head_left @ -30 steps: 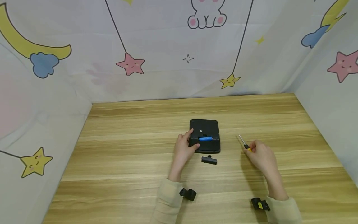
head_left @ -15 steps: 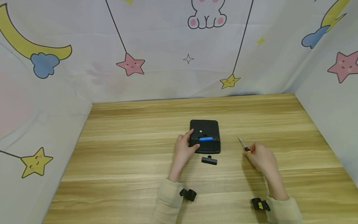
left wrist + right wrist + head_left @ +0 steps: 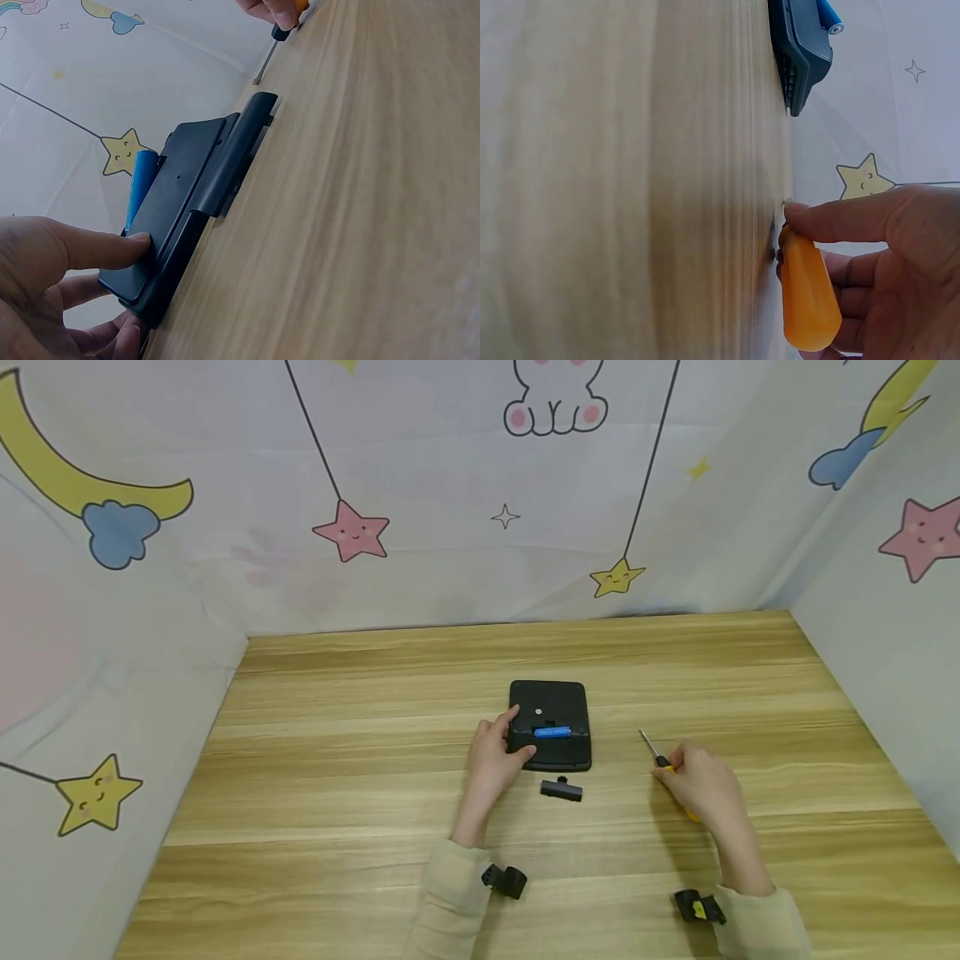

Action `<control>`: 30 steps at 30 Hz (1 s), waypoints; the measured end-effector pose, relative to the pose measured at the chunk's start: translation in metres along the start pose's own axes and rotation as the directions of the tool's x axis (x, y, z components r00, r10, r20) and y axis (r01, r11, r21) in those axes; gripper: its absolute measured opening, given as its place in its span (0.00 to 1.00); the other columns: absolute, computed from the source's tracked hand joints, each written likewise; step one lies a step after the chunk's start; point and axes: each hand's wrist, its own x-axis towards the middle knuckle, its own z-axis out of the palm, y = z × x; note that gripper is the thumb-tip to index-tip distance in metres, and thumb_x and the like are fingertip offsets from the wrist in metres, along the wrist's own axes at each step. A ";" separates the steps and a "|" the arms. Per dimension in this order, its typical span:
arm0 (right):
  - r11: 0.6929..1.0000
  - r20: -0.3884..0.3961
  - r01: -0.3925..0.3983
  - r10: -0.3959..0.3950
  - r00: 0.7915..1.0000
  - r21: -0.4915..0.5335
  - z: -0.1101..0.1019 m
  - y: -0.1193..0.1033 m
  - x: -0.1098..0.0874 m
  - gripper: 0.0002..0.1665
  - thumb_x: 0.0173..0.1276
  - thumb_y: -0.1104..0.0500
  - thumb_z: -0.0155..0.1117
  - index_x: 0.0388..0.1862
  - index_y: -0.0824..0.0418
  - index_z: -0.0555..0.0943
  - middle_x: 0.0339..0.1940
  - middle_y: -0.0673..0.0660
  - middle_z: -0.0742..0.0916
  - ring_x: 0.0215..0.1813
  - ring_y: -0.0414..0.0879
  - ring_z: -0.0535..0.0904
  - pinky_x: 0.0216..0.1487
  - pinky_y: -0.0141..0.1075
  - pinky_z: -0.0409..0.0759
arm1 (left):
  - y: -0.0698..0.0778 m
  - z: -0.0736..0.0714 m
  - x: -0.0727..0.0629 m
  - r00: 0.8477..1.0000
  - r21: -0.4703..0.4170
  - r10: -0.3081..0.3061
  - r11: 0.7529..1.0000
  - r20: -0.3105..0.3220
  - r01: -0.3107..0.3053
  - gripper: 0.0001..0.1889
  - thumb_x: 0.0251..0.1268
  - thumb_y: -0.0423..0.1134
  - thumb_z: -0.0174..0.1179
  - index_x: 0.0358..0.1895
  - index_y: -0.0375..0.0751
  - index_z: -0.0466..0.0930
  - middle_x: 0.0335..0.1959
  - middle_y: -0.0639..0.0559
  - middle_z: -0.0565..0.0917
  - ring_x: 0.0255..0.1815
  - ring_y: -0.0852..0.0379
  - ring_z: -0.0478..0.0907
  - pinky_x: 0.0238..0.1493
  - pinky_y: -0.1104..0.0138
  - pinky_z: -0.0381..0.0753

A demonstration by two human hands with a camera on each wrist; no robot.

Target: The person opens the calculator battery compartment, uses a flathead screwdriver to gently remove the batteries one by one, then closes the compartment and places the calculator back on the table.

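A black calculator [image 3: 551,700] lies face down on the table, its battery compartment uncovered. Across that compartment sits a blue battery [image 3: 552,732], standing proud of the back in the left wrist view. My left hand [image 3: 492,760] grips the calculator's left side: the thumb [image 3: 112,250] presses on the back and the other fingers lie along the edge. In my right hand [image 3: 705,781], thumb and fingers pinch a screwdriver [image 3: 808,296] with a yellow-orange handle. Its metal shaft points forward and left, apart from the calculator. Just in front of the calculator lies the dark battery cover [image 3: 561,790].
Wood-patterned table [image 3: 337,760] spreads around both hands. A white cloth [image 3: 442,568] printed with stars and moons hangs behind it and at both sides. Black camera mounts [image 3: 505,881] sit at the wrists.
The screwdriver has tipped and shifted slightly back in my right hand, so more of its yellow handle shows below the fingers. My left hand, the calculator and the cover stay put.
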 end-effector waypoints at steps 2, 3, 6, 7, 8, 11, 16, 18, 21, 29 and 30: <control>1.000 0.008 -0.003 0.003 1.000 -0.001 0.000 0.000 0.000 0.19 0.62 0.54 0.66 0.37 0.71 0.78 0.26 0.60 0.83 0.27 0.49 0.75 0.27 0.38 0.68 | 0.000 0.000 0.000 1.000 0.001 0.002 1.000 -0.001 -0.002 0.35 0.54 0.37 0.70 0.68 0.48 0.70 0.41 0.43 0.73 0.34 0.54 0.66 0.34 0.69 0.64; 1.000 0.012 -0.003 0.003 1.000 -0.002 0.000 0.001 0.001 0.19 0.62 0.54 0.66 0.37 0.71 0.78 0.26 0.61 0.83 0.28 0.50 0.75 0.27 0.38 0.69 | -0.001 0.000 0.000 1.000 0.001 0.003 1.000 -0.002 -0.003 0.35 0.54 0.37 0.70 0.68 0.48 0.70 0.41 0.43 0.73 0.34 0.54 0.66 0.34 0.68 0.64; 1.000 0.019 -0.009 0.009 1.000 -0.006 0.001 0.001 0.001 0.19 0.62 0.54 0.67 0.36 0.71 0.78 0.27 0.61 0.83 0.28 0.50 0.75 0.27 0.39 0.68 | -0.001 0.001 0.000 1.000 0.009 0.002 1.000 -0.002 -0.002 0.35 0.54 0.38 0.70 0.68 0.49 0.70 0.41 0.44 0.72 0.34 0.54 0.66 0.35 0.68 0.64; 1.000 0.021 -0.011 0.012 1.000 -0.008 0.001 0.001 0.001 0.19 0.62 0.54 0.67 0.36 0.70 0.78 0.27 0.61 0.83 0.28 0.50 0.75 0.27 0.39 0.68 | -0.001 0.001 0.000 1.000 0.012 0.000 1.000 -0.002 0.001 0.35 0.54 0.38 0.70 0.68 0.49 0.70 0.41 0.44 0.72 0.34 0.54 0.66 0.35 0.68 0.64; 1.000 0.023 -0.015 0.015 1.000 -0.009 0.001 0.001 0.001 0.19 0.62 0.53 0.67 0.36 0.70 0.78 0.26 0.60 0.82 0.28 0.50 0.75 0.27 0.39 0.68 | -0.001 0.001 0.000 1.000 0.014 -0.001 1.000 -0.002 0.001 0.35 0.54 0.38 0.70 0.68 0.50 0.70 0.41 0.44 0.72 0.34 0.54 0.66 0.35 0.68 0.64; 1.000 0.027 -0.023 0.023 0.999 -0.014 0.001 0.001 0.002 0.18 0.62 0.53 0.67 0.36 0.69 0.77 0.26 0.60 0.82 0.28 0.51 0.75 0.27 0.39 0.67 | -0.001 0.001 0.001 1.000 0.018 -0.001 1.000 -0.002 0.001 0.35 0.54 0.38 0.70 0.68 0.50 0.70 0.41 0.44 0.72 0.34 0.54 0.66 0.35 0.68 0.64; 0.999 0.032 -0.026 0.027 0.999 -0.020 0.001 0.001 0.001 0.18 0.62 0.53 0.66 0.36 0.69 0.77 0.26 0.60 0.82 0.29 0.52 0.75 0.27 0.39 0.67 | -0.001 0.001 0.001 1.000 0.019 0.000 1.000 -0.001 0.000 0.35 0.54 0.38 0.70 0.68 0.49 0.70 0.41 0.43 0.73 0.34 0.54 0.65 0.35 0.68 0.63; 0.999 0.031 -0.025 0.026 0.999 -0.021 0.001 0.001 0.001 0.18 0.61 0.53 0.67 0.36 0.68 0.77 0.27 0.60 0.82 0.29 0.52 0.75 0.27 0.39 0.67 | 0.000 0.001 0.001 1.000 0.019 -0.002 1.000 -0.001 0.002 0.35 0.54 0.38 0.70 0.68 0.50 0.70 0.41 0.43 0.73 0.34 0.54 0.65 0.35 0.69 0.63; 0.999 0.030 -0.024 0.024 0.999 -0.025 0.001 0.001 0.002 0.18 0.61 0.53 0.67 0.35 0.68 0.77 0.27 0.60 0.82 0.29 0.52 0.75 0.27 0.39 0.67 | 0.000 0.000 0.000 1.000 0.018 -0.005 1.000 -0.002 0.005 0.35 0.54 0.38 0.70 0.68 0.50 0.70 0.41 0.43 0.73 0.34 0.54 0.66 0.35 0.68 0.64; 0.999 0.038 -0.031 0.032 0.999 -0.025 0.002 0.001 0.002 0.19 0.61 0.53 0.68 0.35 0.69 0.76 0.28 0.62 0.83 0.29 0.51 0.76 0.27 0.38 0.68 | -0.001 0.000 0.000 1.000 0.021 0.001 1.000 -0.001 -0.001 0.35 0.54 0.38 0.70 0.68 0.49 0.70 0.42 0.43 0.73 0.35 0.54 0.67 0.36 0.68 0.65; 0.999 0.042 -0.035 0.036 0.998 -0.025 0.002 0.001 0.002 0.19 0.61 0.53 0.68 0.36 0.69 0.76 0.28 0.62 0.83 0.29 0.51 0.76 0.27 0.38 0.68 | -0.001 0.000 0.000 1.000 0.019 0.001 1.000 -0.001 -0.001 0.35 0.54 0.38 0.70 0.68 0.49 0.70 0.42 0.43 0.73 0.35 0.54 0.67 0.36 0.68 0.65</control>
